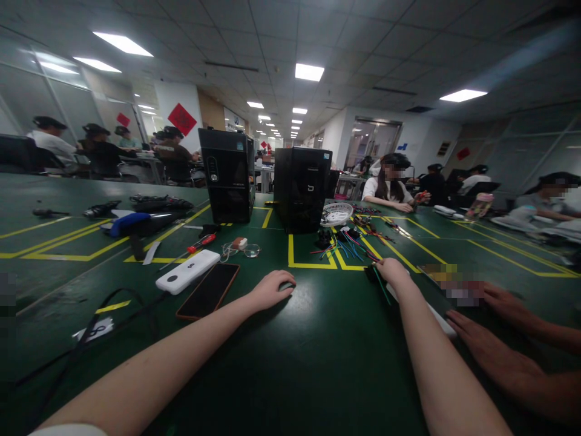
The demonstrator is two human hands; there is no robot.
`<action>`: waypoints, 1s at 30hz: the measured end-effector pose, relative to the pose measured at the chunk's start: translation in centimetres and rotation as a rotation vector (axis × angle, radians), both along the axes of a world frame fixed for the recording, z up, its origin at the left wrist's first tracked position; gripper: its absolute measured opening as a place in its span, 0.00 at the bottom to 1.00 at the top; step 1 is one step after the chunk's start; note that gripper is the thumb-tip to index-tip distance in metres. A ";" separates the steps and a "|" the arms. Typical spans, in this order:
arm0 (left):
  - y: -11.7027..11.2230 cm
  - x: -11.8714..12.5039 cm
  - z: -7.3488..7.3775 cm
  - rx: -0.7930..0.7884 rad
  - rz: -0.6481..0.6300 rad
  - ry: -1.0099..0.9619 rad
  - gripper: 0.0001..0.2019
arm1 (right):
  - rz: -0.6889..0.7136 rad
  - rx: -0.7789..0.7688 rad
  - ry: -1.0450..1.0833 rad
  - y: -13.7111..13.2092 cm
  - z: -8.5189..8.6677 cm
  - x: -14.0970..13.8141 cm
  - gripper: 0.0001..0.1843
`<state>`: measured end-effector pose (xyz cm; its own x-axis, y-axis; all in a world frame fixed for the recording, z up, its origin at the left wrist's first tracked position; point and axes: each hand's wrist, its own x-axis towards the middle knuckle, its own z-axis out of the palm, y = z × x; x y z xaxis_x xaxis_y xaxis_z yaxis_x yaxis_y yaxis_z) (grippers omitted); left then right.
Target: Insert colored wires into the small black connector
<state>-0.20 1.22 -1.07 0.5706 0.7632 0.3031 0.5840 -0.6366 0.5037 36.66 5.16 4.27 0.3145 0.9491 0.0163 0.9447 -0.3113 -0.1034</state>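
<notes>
My left hand (273, 289) rests on the green table with its fingers loosely curved and apart, holding nothing that I can see. To its left lie a dark-screened phone (209, 292) in a brown case and a white power bank (189, 271) marked 8. My right hand (393, 272) reaches forward, fingers drawn together beside a small black piece with a green wire (382, 284). What those fingers hold is partly hidden. Coloured wires (349, 245) lie ahead of it. Two black computer cases (303, 189) (227, 177) stand upright at the table's far side.
Glasses (247, 249), a red screwdriver (201, 243) and a blue-handled tool (129, 224) lie to the left. A white basket (337, 214) stands by the right case. Another person's hands (488, 345) rest near my right forearm. A black strap (82, 339) loops at lower left.
</notes>
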 end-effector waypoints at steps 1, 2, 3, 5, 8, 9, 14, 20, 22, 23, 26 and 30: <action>0.0 0.0 0.0 -0.002 -0.001 0.000 0.11 | -0.002 0.012 0.001 0.0 0.1 0.3 0.17; 0.0 -0.1 0.0 -0.004 0.000 -0.001 0.11 | -0.011 0.037 -0.004 -0.1 0.3 0.5 0.17; 0.0 -0.1 0.0 -0.007 -0.001 -0.001 0.11 | -0.022 0.073 -0.013 -0.2 0.5 0.9 0.18; 0.0 -0.2 0.0 -0.015 -0.001 -0.002 0.11 | -0.039 0.152 -0.031 -0.3 1.0 1.4 0.18; -0.1 -0.2 0.1 -0.026 -0.002 -0.002 0.11 | -0.009 0.171 -0.028 -0.5 1.4 1.7 0.16; -0.1 -0.3 0.1 -0.026 -0.002 -0.002 0.11 | 0.007 0.139 -0.014 -0.6 1.5 1.6 0.16; -0.2 -0.3 0.2 -0.016 -0.006 -0.012 0.11 | 0.036 -0.077 0.103 -0.8 1.5 0.7 0.15; -0.1 -0.1 0.1 -0.004 -0.007 -0.008 0.11 | 0.040 -0.091 0.051 -0.6 1.3 0.6 0.12; -0.1 -0.2 0.1 0.002 -0.008 -0.005 0.11 | 0.038 -0.096 0.021 -0.5 1.1 0.5 0.12; -0.1 -0.2 0.0 0.005 -0.008 -0.004 0.11 | 0.031 -0.093 0.012 -0.4 1.0 0.4 0.12; 0.0 -0.3 0.0 0.009 -0.010 -0.001 0.11 | -0.001 -0.070 0.020 -0.4 0.9 0.2 0.12; -0.2 -0.3 0.2 0.001 -0.010 -0.010 0.11 | 0.048 -0.069 0.105 -0.7 1.0 -1.2 0.10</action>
<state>-0.48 1.05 -0.91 0.5751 0.7573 0.3094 0.5728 -0.6428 0.5086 35.49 4.46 5.29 0.2656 0.9607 -0.0804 0.9436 -0.2762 -0.1825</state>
